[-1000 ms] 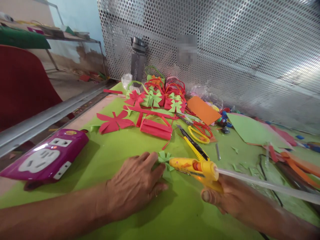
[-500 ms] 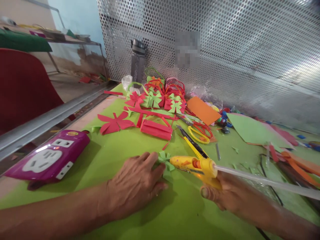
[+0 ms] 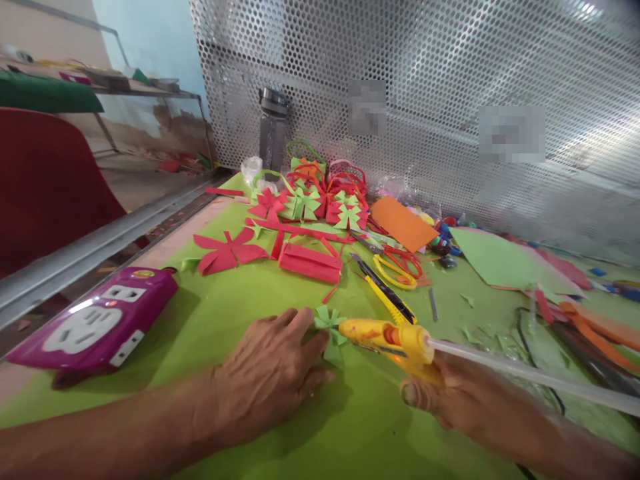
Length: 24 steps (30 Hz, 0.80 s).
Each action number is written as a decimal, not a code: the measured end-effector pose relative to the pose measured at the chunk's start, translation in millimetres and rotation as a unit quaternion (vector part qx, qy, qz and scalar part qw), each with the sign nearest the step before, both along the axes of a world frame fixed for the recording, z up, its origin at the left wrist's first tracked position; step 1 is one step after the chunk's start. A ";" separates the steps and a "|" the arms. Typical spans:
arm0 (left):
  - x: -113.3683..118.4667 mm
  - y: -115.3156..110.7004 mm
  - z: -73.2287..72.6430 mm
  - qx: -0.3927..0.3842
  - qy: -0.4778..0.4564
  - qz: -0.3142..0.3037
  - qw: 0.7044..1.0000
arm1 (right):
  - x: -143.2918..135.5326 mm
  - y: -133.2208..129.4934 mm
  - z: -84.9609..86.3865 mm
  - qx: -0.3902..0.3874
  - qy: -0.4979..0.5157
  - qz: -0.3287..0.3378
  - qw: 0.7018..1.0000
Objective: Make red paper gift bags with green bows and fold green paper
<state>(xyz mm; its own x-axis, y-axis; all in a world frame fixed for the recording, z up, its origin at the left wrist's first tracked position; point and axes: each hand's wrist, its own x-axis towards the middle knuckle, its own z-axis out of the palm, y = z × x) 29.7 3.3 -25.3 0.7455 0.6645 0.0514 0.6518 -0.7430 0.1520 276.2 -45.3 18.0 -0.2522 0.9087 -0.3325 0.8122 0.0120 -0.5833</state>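
Observation:
On the green table surface [image 3: 370, 440] lies a small light-green paper flower [image 3: 328, 324]. My left hand [image 3: 283, 370] rests at its left side, with the fingertips on its petals. My right hand [image 3: 463, 393] is wrapped round the handle of a yellow glue gun [image 3: 387, 337]. The nozzle points left and meets the flower's middle; whether it touches is too small to tell. A long clear glue stick [image 3: 530, 373] sticks out of the gun's back. A red paper bag [image 3: 310, 262] lies beyond the flower.
A purple power strip [image 3: 100, 320] sits at the left. Behind are a yellow cutter [image 3: 385, 290], scissors [image 3: 395, 267], a red flower [image 3: 230, 252], an orange sheet [image 3: 403, 223], finished small bags [image 3: 345, 210] and a bottle [image 3: 273, 130] by the perforated metal panel [image 3: 425, 80].
The camera view has shifted slightly, so the background sits a little lower. Both hands, the glue gun and the green flower keep nearly the same positions relative to each other.

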 end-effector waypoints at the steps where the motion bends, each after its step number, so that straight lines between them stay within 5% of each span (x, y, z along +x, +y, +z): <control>1: -0.1 0.0 -0.6 0.003 -0.002 0.000 1.000 | -1.0 0.5 0.7 -0.008 0.000 0.002 1.000; 5: -1.0 -1.1 -0.8 0.007 -0.002 0.001 1.000 | -4.2 1.8 1.3 -0.016 0.002 -0.010 1.000; 17: -0.9 0.7 -3.2 0.035 -0.014 -0.014 0.999 | 10.2 -9.8 -21.3 0.174 -0.028 -0.035 0.984; 24: -8.2 10.4 -32.2 0.160 -0.113 -0.011 0.981 | 46.2 -18.6 -23.5 0.350 -0.264 -0.092 0.894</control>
<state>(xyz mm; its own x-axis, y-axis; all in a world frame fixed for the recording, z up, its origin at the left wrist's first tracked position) 21.5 13.7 -57.5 0.7048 0.5716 0.4201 0.6115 -0.7897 0.0486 322.4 -63.9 -5.5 -0.0519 0.9508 0.3054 0.9979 0.0612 -0.0209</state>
